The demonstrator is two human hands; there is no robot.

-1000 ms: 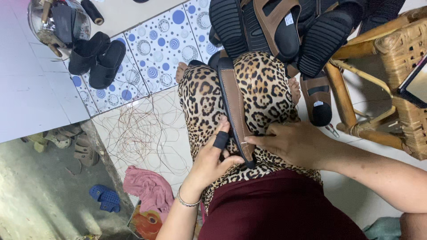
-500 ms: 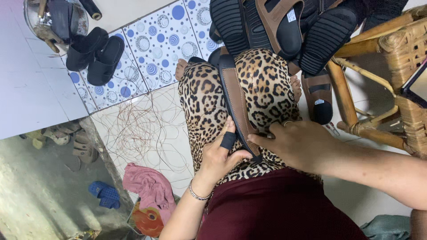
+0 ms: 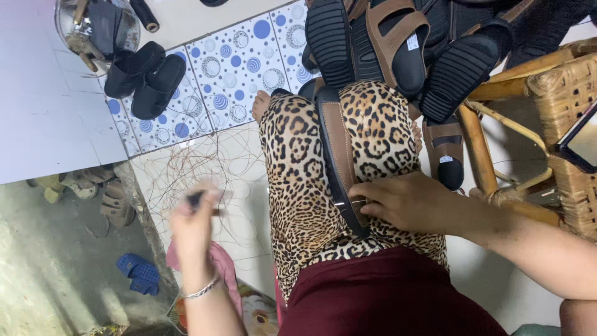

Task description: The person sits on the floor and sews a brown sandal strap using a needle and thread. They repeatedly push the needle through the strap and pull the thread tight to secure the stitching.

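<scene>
Lying along the lap, lengthwise on leopard-print fabric [image 3: 298, 162], is the sandal [image 3: 339, 165]: a black rubbery sole, seen nearly edge-on, with a flat tan leather-like strap running along it. The right hand [image 3: 410, 202] presses on the sandal's near end, fingers curled against the sole's edge and pinching there what looks like a thin pale thread, though that part is too small to be sure. Grip: closed on the sandal.

The left hand [image 3: 193, 227] is raised well to the left of the sandal, motion-blurred, fingers clenched round a small dark tool [image 3: 198, 200] whose tip pokes out above the knuckles; a thin metal bracelet [image 3: 202, 288] circles the wrist.

Below the print fabric, a smooth maroon garment [image 3: 385, 298] covers the torso. Beyond the knees, a heap of finished sandals [image 3: 398, 43] with ribbed black soles and brown straps leans on a woven cane stool [image 3: 559, 124] with round bamboo legs.

On the floor to the left: a loose tangle of fine reddish thread [image 3: 205, 168], glossy tiles [image 3: 230, 62] printed with blue dots and rings, a pair of black slides [image 3: 146, 78], a dented metal bowl [image 3: 68, 28], a crumpled pink cloth [image 3: 221, 261], and blue rubber slippers [image 3: 140, 274] on rough grey concrete.
</scene>
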